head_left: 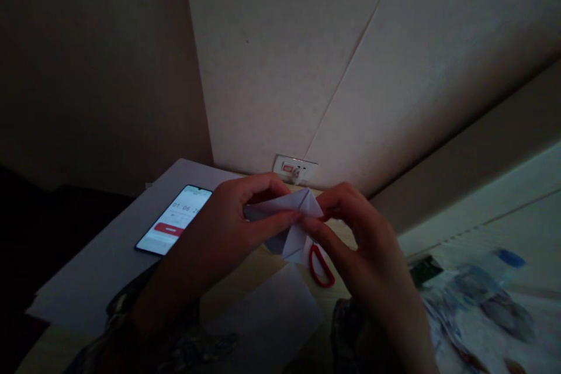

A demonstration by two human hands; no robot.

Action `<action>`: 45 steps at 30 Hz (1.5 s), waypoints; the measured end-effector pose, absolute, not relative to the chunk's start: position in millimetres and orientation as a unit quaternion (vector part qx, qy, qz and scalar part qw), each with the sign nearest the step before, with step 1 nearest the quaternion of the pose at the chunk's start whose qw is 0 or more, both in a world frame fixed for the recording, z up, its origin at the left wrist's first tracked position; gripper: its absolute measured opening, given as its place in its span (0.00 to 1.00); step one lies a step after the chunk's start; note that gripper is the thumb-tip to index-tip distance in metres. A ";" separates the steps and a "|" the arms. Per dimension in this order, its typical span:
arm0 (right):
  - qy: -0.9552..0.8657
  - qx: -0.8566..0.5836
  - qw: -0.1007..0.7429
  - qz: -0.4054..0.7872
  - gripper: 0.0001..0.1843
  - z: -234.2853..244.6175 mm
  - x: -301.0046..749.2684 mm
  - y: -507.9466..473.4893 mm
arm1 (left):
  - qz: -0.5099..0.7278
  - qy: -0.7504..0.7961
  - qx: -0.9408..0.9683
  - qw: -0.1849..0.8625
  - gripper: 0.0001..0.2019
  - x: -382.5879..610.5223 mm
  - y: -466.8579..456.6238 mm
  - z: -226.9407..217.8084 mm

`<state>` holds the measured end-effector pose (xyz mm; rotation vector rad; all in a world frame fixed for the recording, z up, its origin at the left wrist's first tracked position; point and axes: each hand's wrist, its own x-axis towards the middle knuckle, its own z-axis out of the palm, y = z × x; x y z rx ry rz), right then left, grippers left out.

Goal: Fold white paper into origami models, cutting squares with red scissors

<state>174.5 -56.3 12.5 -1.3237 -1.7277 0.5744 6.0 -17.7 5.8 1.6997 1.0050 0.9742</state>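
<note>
Nearby, sleeves (346, 321): dark and patterned, pushed back on both forearms at the bottom edge.
Loose sheet (272, 315): pale paper lying on the wooden table (232, 286), between the forearms.
Left hand (236, 204): thumb and fingers nearly together, pinching the folded paper from its left side.
Right hand (362, 234): curled in, thumb and fingers closed on the paper's right end, its thumb tip beside the left one.
Folded paper (302, 204): white, creased, with a pointed top, held up between both hands above the table.
Red handle (322, 269): a loop like that of scissors, below the paper, near the right thumb.
Phone (173, 222): lit, showing a timer and red button, lying on big white paper (105, 257) left of the left hand.
Plastic bag (477, 286): clear, crumpled, off to the right.
Socket (294, 168): low on the pale wall (280, 70), behind the hands.
</note>
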 end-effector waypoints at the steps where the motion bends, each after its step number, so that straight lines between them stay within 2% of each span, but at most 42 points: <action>1: -0.694 -0.531 0.427 0.233 0.06 12.4 174.3 -56.3 | 0.396 0.409 0.687 0.451 0.03 6.4 -17.5 5.5; 7: -0.678 -0.545 0.446 0.209 0.12 13.4 172.3 -56.6 | 0.382 0.412 0.690 0.457 0.04 7.6 -19.0 5.3; 16: -0.686 -0.532 0.411 0.277 0.07 12.8 172.6 -56.6 | 0.449 0.413 0.651 0.452 0.05 8.6 -19.9 8.4; 25: -0.686 -0.543 0.434 0.218 0.12 14.5 170.2 -58.8 | 0.451 0.429 0.633 0.461 0.04 11.9 -25.4 13.1; 35: -0.648 -0.526 0.447 0.322 0.04 10.7 174.9 -57.2 | 0.491 0.429 0.589 0.477 0.02 15.1 -25.1 10.8; 40: -0.665 -0.525 0.413 0.333 0.09 12.5 175.8 -57.4 | 0.499 0.418 0.576 0.494 0.03 15.6 -25.9 10.4; 45: -0.654 -0.544 0.420 0.316 0.10 13.7 174.5 -59.2 | 0.505 0.410 0.561 0.512 0.03 16.0 -27.0 9.7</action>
